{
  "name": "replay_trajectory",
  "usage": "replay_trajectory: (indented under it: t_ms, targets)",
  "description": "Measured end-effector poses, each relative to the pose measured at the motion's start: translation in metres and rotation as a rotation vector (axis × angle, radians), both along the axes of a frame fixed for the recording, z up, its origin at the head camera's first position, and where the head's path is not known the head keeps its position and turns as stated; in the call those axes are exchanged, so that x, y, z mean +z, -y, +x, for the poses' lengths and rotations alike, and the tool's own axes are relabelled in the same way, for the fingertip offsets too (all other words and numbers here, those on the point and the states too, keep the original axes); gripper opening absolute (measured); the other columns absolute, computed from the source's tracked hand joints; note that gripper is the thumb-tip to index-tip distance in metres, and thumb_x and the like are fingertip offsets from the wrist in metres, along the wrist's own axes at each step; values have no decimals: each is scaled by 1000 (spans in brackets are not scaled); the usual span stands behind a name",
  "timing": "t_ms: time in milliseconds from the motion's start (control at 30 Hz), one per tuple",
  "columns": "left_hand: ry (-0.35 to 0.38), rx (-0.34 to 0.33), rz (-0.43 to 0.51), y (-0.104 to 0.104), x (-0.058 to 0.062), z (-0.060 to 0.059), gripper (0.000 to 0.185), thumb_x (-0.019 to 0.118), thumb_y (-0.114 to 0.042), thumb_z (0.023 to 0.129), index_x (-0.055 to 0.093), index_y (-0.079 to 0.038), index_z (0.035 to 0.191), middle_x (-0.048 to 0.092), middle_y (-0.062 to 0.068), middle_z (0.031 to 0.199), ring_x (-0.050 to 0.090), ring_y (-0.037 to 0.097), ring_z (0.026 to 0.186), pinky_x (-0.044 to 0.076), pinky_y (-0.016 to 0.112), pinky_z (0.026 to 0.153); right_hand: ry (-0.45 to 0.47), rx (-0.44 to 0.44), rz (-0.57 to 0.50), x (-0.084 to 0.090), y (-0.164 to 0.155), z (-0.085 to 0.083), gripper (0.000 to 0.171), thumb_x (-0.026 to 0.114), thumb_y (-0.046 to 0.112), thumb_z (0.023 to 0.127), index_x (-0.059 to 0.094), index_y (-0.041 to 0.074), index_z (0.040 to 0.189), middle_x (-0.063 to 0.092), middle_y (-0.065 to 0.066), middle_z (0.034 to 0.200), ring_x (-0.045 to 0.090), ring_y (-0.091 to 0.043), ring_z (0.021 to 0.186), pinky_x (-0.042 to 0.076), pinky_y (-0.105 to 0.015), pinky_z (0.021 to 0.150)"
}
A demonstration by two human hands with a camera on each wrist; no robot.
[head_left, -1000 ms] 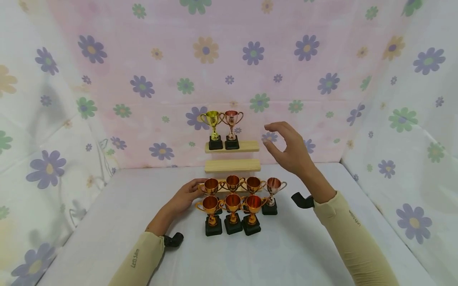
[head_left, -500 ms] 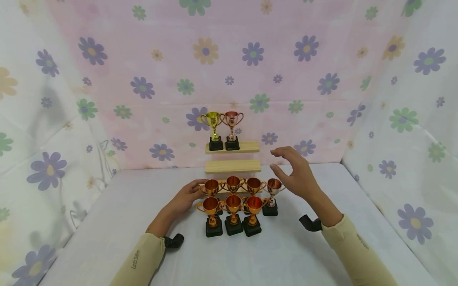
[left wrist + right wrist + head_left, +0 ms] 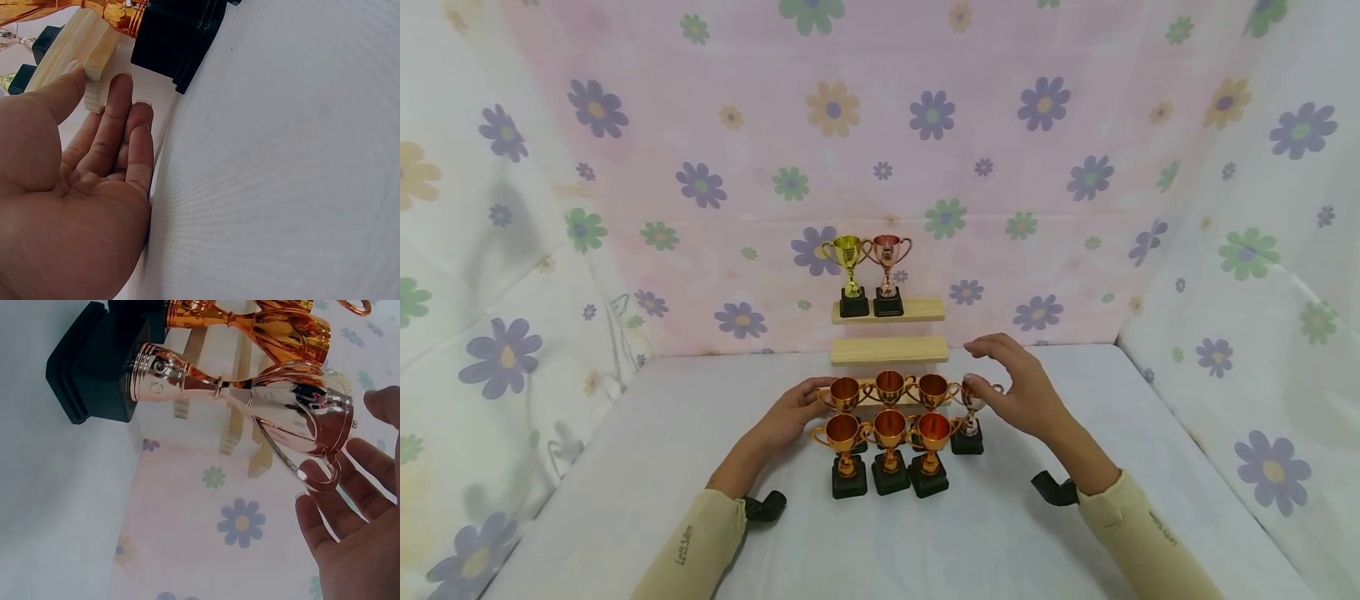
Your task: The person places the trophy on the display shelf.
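My right hand [image 3: 1028, 390] curves around the cup of a rose-gold trophy [image 3: 970, 425], thumb and fingers spread. In the right wrist view the fingertips are right by its handle [image 3: 325, 481]. This trophy stands upright on the table, on a black base. My left hand [image 3: 790, 413] lies at the left end of a wooden stepped stand [image 3: 889, 350]. Seen from the left wrist, its thumb [image 3: 65, 87] touches a step's end while the other fingers extend alongside. Gold and rose-gold trophies, a gold one [image 3: 847, 254] and a rose-gold one [image 3: 887, 254], stand on the top step.
Three orange-bronze trophies, one being the left front trophy [image 3: 847, 475], stand in front of the stand. Behind them are three more, including a middle back trophy [image 3: 890, 385], close together with handles overlapping. Flowered cloth [image 3: 737, 250] hangs behind the white table [image 3: 865, 550].
My right hand has come down from beside the top step to the rose-gold trophy at the right of the group. The left hand and the trophies stay in place.
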State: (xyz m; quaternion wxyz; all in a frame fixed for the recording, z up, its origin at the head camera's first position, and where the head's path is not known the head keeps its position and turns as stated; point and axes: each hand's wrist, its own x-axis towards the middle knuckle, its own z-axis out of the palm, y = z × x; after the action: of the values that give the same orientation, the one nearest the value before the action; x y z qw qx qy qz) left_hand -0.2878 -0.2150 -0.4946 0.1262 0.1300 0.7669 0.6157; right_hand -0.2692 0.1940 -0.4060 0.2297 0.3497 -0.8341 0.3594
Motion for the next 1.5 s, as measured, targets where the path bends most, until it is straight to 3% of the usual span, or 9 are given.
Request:
replay_trajectory:
  t_ms: [233,567,800,1067,1300,1500]
  targets:
    - [-6,31,-39,0,2,0,51,61,-29,110,49,-13,157,70,10,138,62,33,130,30,62,122,20,66,63,-3,-1,-3,46,83,15,94,67,12,136,66,-7,135,61,-22,127,52,-54,104]
    - [-5,19,-33,1,0,-1,52,61,-32,110,49,-13,156,70,10,139,62,34,132,29,63,123,34,70,137,-9,-6,2,51,86,17,91,67,15,138,66,-3,132,64,-18,116,58,-48,95]
    - [-20,27,-61,0,1,-1,52,58,-33,111,48,-12,158,68,10,141,62,33,130,29,64,122,48,90,157,-8,-10,6,53,87,15,90,66,16,139,66,-1,128,63,-10,100,59,-37,84]
    - [-20,34,-62,-1,0,0,50,58,-31,111,49,-13,157,69,9,138,62,33,128,32,62,121,72,107,172,-9,-11,7,51,86,13,90,66,15,137,66,3,125,63,-9,99,60,-45,82]
    - [-26,31,-60,-1,2,-1,53,58,-33,111,48,-11,158,68,10,141,61,34,131,32,61,121,42,112,170,-8,-12,5,48,87,12,90,68,14,134,66,3,122,63,-9,97,59,-34,81]
    - [-30,27,-72,0,0,-1,51,58,-31,111,49,-11,157,69,13,138,61,36,130,31,64,121,36,121,165,-10,-14,4,48,87,13,90,68,14,134,66,4,121,63,-8,95,60,-35,79]
